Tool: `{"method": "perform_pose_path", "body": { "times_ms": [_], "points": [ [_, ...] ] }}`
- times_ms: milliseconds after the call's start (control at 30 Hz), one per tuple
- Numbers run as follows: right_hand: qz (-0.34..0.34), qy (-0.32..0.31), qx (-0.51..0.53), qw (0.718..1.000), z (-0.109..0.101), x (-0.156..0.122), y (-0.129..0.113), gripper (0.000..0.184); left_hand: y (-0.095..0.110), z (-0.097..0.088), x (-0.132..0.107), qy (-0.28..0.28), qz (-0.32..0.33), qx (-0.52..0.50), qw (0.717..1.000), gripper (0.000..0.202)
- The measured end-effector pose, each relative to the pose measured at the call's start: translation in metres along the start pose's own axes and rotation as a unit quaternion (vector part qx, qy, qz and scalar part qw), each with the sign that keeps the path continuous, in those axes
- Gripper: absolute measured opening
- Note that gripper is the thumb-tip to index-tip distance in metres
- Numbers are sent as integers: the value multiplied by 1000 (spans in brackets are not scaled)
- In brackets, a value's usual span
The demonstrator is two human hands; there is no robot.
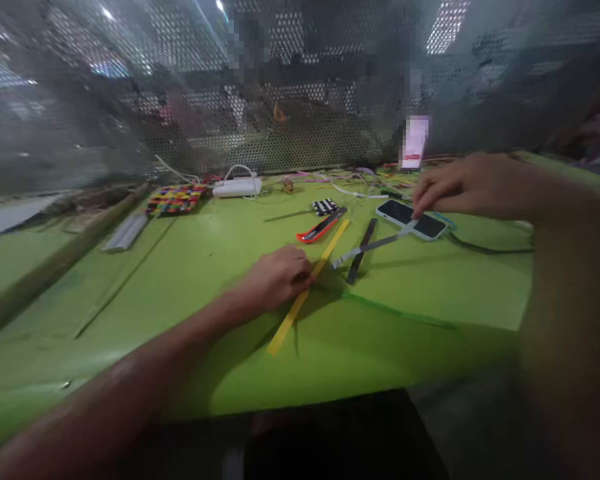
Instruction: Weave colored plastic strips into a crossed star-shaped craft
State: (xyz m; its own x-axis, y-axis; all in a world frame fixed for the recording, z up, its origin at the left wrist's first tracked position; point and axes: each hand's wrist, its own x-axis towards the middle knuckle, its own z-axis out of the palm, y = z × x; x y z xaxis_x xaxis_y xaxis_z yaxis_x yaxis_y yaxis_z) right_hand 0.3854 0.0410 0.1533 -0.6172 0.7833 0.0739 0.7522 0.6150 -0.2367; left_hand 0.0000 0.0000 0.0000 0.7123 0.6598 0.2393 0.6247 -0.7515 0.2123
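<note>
One grey strip [380,243] runs from our right hand [473,187], which pinches its upper end between thumb and fingers. Its long axis slopes down and leftward from that grip, so the loose end lies near our left hand [283,273], the nearer of our two hands to that end. Our left fingers are curled at a yellow strip [290,320]; we cannot tell whether they pinch it or only press on it.

The yellow strip lies slantwise on the green table [180,373], its near end toward us. In this view the grey strip passes across a dark strip [363,251]; we cannot tell whether the two touch. A thin green strip [400,312] extends rightward from near our left fingertips.

Beyond the strips, note a red-edged cutter [323,227] and a black-and-white woven square [325,207]. A phone [413,219] lies flat below our right fingers, near the pinched end, and is the closest obstacle to that grip. Farther left are a multicoloured woven piece [175,199] and a thin stick [125,280]. A mesh screen [300,127] bounds the far side.
</note>
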Motion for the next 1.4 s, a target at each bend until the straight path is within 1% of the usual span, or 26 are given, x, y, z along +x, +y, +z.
{"method": "perform_pose_path", "body": {
  "times_ms": [100,200,300,400,467,533,600,667,733,867,933,1033,1067,1133,1267,1333,1400],
  "points": [
    [17,1,-16,1000,-3,3,7,37,-2,4,1,10,6,-4,1000,20],
    [49,-14,-28,998,0,6,3,33,-3,6,1,24,18,-7,1000,21],
    [86,-74,-35,993,8,11,-11,34,-3,7,1,34,26,-3,999,21],
    [103,-130,-49,985,15,14,-21,32,-2,7,2,35,33,4,999,22],
    [119,-136,-63,981,17,14,-20,31,-2,7,3,34,35,6,999,21],
    [132,-135,-76,979,17,13,-15,34,-2,6,3,34,34,9,999,21],
    [110,-138,-73,982,19,13,-11,38,-2,6,3,30,34,13,999,21],
    [59,-141,-51,987,22,15,-12,40,-1,6,3,30,34,16,999,21],
    [8,-136,-26,990,28,18,-18,42,0,5,3,30,33,17,999,22],
    [-44,-137,-1,990,44,26,-36,44,2,3,2,27,34,28,999,21],
    [-70,-121,-7,990,53,31,-45,41,4,2,2,19,33,47,998,19],
    [-99,-73,-21,992,67,41,-55,37,5,0,1,6,38,97,995,17],
    [-106,-66,-18,992,72,44,-57,36,5,0,1,7,45,111,993,19],
    [-129,-76,-8,989,83,51,-57,33,4,1,1,19,67,123,990,21],
    [-191,-136,20,972,98,58,-50,28,3,4,2,55,99,119,986,20],
    [-199,-150,50,967,102,59,-47,27,3,4,3,68,97,126,985,18],
    [-189,-155,81,966,104,60,-45,27,4,3,3,72,89,137,984,14]
  ]
}}
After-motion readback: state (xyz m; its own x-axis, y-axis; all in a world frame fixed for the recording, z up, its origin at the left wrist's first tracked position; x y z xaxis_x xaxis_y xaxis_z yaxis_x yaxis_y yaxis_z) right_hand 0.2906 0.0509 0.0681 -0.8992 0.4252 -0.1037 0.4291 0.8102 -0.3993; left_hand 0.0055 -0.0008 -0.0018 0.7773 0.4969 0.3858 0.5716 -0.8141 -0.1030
